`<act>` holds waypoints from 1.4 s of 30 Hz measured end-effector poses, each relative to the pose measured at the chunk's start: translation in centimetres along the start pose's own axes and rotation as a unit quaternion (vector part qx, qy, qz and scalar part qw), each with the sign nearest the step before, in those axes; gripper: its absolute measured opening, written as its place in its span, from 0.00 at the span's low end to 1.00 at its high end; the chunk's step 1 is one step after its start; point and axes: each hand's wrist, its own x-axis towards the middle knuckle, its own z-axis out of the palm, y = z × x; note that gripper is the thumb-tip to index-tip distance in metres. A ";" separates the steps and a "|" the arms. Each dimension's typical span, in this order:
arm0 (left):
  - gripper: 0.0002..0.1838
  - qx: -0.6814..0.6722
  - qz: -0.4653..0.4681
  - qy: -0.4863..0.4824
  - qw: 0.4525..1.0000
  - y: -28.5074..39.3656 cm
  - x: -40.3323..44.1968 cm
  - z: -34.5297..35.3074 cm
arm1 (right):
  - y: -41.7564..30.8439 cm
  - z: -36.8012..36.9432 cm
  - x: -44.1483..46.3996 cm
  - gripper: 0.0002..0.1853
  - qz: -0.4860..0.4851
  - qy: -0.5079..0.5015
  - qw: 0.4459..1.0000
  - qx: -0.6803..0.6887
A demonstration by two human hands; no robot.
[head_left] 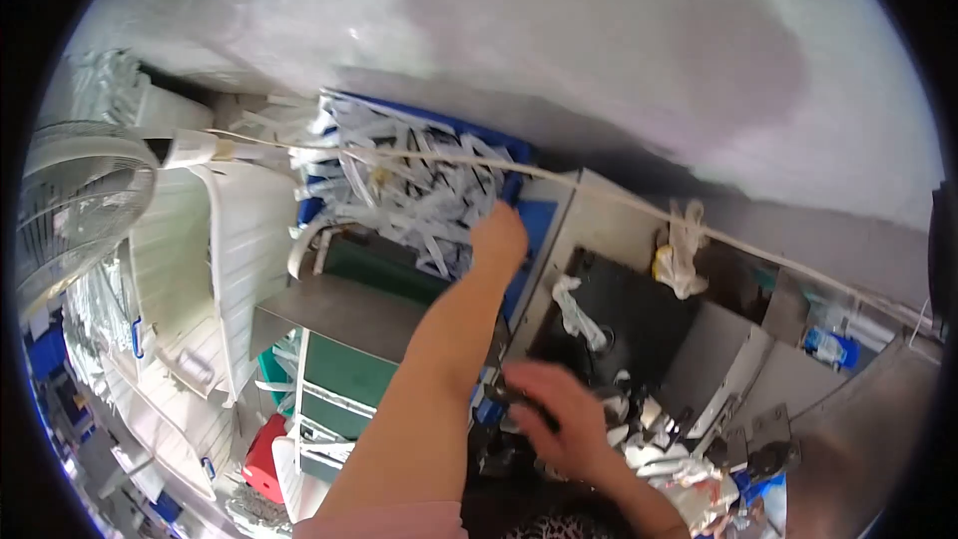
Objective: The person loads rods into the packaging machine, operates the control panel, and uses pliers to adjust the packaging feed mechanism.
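The strips (419, 180) are heaped in the bin (449, 123) at the far side, left of the worktop (602, 208). At its near right corner, the left hand (499, 238) is held with fingers seemingly curled; their tips are hidden, so whether any strip is gripped cannot be told. The right hand (561, 419) is held nearer, its fingers partly bent and spread over a dark object (521, 402); whether this is grasped or only covered cannot be told.

Judged by their look, the strips are light, thin, flexible and perhaps slippery, easily tangled; they are best taken by a loose end at the top of the heap, and pinched lightly.

One bin is seen, with strips too many and too overlapped to be counted. On the worktop, one black plate (644, 311) is seen, with one white piece (577, 309) laid on it. One fan (88, 195) and one red box (264, 459) are seen at left.
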 end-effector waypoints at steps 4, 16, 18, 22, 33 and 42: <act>0.12 0.029 -0.062 0.007 0.998 1.6 2.1 -0.5 | 2.8 -0.9 3.7 0.13 0.017 0.062 0.998 -0.010; 0.19 -0.540 -0.354 -0.024 0.763 -10.6 -0.6 0.4 | 16.8 9.0 17.8 0.28 0.348 0.120 0.912 -0.183; 0.18 -0.521 -0.390 -0.012 0.759 -10.1 -0.3 0.5 | 17.4 9.3 18.2 0.23 0.325 0.127 0.926 -0.147; 0.20 -0.550 -0.372 -0.021 0.747 -8.7 -1.3 2.3 | 17.8 9.7 17.8 0.17 0.343 0.152 0.912 -0.164; 0.21 -0.716 -0.263 -0.196 0.617 -11.3 2.7 10.5 | 18.6 12.3 15.8 0.23 0.242 0.286 0.899 -0.229; 0.18 -0.708 -0.270 -0.196 0.623 -12.3 1.1 12.0 | 18.5 9.0 18.3 0.12 0.267 0.080 0.916 -0.288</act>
